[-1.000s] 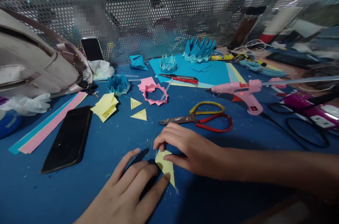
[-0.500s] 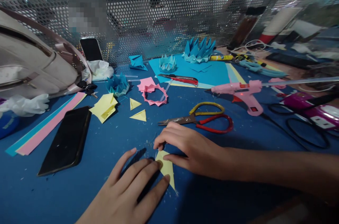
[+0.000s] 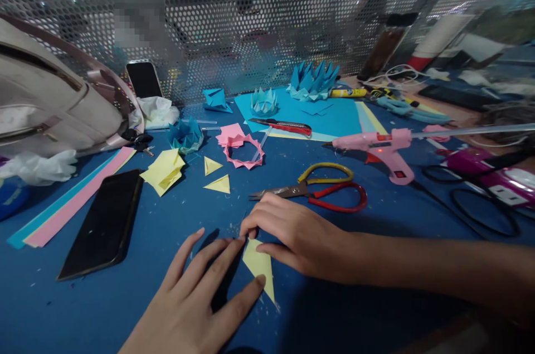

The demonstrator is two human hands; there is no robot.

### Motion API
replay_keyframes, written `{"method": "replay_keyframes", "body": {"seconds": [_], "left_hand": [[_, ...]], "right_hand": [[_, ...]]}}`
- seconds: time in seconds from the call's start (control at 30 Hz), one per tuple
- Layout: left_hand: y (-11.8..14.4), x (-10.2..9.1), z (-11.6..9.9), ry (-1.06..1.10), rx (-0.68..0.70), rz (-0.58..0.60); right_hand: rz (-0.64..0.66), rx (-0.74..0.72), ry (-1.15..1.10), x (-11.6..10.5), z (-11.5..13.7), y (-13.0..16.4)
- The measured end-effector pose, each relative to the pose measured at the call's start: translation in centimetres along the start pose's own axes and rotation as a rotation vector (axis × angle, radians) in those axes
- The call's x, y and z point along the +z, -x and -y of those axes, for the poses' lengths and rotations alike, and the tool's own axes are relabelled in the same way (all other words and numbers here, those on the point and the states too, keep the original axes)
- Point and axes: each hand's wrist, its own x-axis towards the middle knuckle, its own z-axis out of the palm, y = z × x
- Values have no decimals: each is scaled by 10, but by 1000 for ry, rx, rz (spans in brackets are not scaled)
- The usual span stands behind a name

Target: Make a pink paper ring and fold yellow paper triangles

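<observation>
A small folded piece of yellow paper [image 3: 259, 267] lies on the blue table [image 3: 167, 309], pointed at its lower end. My right hand [image 3: 288, 231] curls over its top corner, with the thumb pressing on the paper and the fingertips at its upper edge. My left hand [image 3: 204, 287] is spread with its thumb tip on the paper's lower part; its index fingertip reaches the upper left corner. Just beyond my right hand lie scissors [image 3: 309, 184] with one yellow and one red handle. Two small yellow paper triangles [image 3: 217, 184] are farther off to the left.
A black phone [image 3: 102, 220] and paper strips [image 3: 79, 198] lie left, near yellow squares [image 3: 165, 171]. Farther back are a pink paper ring [image 3: 261, 153], a utility knife [image 3: 288, 126] and blue paper crowns [image 3: 313, 83]. A pink glue gun [image 3: 380, 145] with a cord lies right.
My left hand's fingers have slid up and left off the paper's middle, uncovering more of it. The right hand stays nearly in place at the top corner.
</observation>
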Motion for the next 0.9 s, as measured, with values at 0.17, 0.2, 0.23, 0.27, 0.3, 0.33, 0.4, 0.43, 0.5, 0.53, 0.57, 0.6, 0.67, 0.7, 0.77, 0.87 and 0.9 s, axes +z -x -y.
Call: {"method": "replay_keyframes", "body": {"seconds": [0.17, 0.2, 0.23, 0.27, 0.3, 0.33, 0.4, 0.43, 0.5, 0.53, 0.57, 0.6, 0.67, 0.7, 0.77, 0.87, 0.9], "left_hand": [[-1, -1, 1, 6, 16, 4], [-1, -2, 1, 11, 18, 11], [-1, -3, 1, 15, 20, 19], [-2, -3, 1, 16, 22, 24], [-2, -4, 1, 14, 26, 26], [-2, -4, 1, 9, 31, 25], [-2, -4, 1, -1, 42, 13], [-2, -4, 1, -3, 46, 6], [-2, -3, 1, -1, 48, -2], [-2, -3, 2, 1, 47, -2], [-2, -2, 2, 3, 44, 1], [-2, -1, 2, 4, 40, 6], [-2, 1, 4, -8, 43, -11], [-1, 2, 4, -19, 52, -34], [-1, 3, 4, -37, 66, -64], [-1, 0, 3, -14, 43, -17], [-1, -2, 2, 1, 31, 7]], "right_hand": [[-3, 1, -44, 1, -1, 0], [-2, 2, -49, 1, -1, 1], [-3, 2, -52, 1, -1, 1], [-7, 2, -54, 1, -1, 1], [-12, 2, -54, 1, -1, 1], [-20, 4, -53, 0, -1, 1], [-30, 12, -51, 0, -1, 2], [-31, 16, -53, 0, -1, 2], [-30, 23, -63, -1, -2, 2], [-27, 25, -71, -1, -2, 2], [-24, 27, -77, -1, -1, 2], [-22, 30, -84, -1, -1, 2], [-21, 35, -94, -2, -1, 2], [-21, 36, -99, -2, 0, 2], [-18, 35, -111, -2, 0, 2], [-18, 41, -129, -2, 1, 1], [-20, 42, -129, -1, 1, 0]]}}
